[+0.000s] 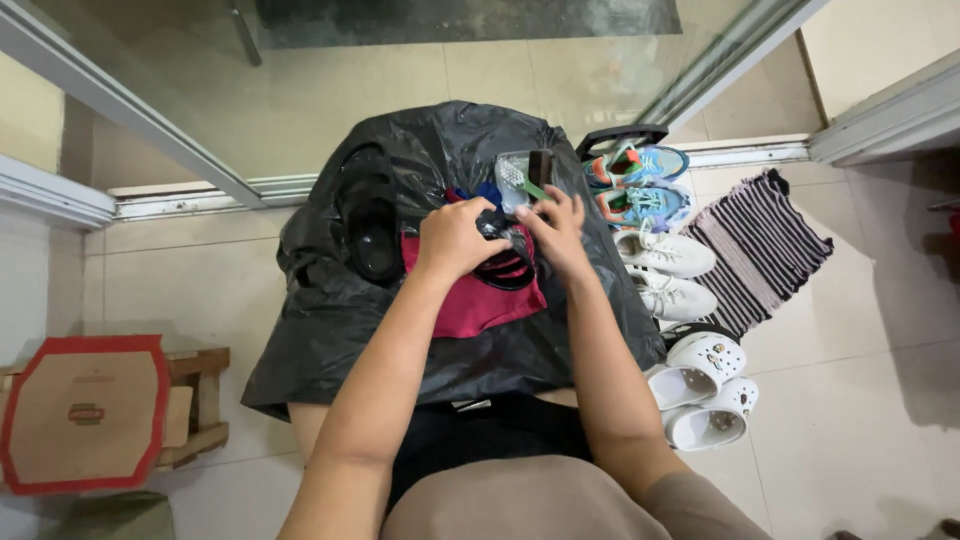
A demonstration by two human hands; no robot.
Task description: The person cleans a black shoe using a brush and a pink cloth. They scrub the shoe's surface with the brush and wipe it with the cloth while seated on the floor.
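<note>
Flat cardboard box (pixel 84 413), lower left

Octagonal, tan with red border and small red-and-dark label (pixel 86 413) at centre; resting tilted on low wooden stool (pixel 200 400), well apart from black plastic bag (pixel 330 300).

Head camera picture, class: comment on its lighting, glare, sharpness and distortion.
Head view: soft, even light; pale reflections veil the glass door; dull sheen on the black plastic bag; a faint shadow darkens the floor tiles at right. Left hand and right hand are sharp. Door frames splay outward, showing wide-angle distortion.
</note>
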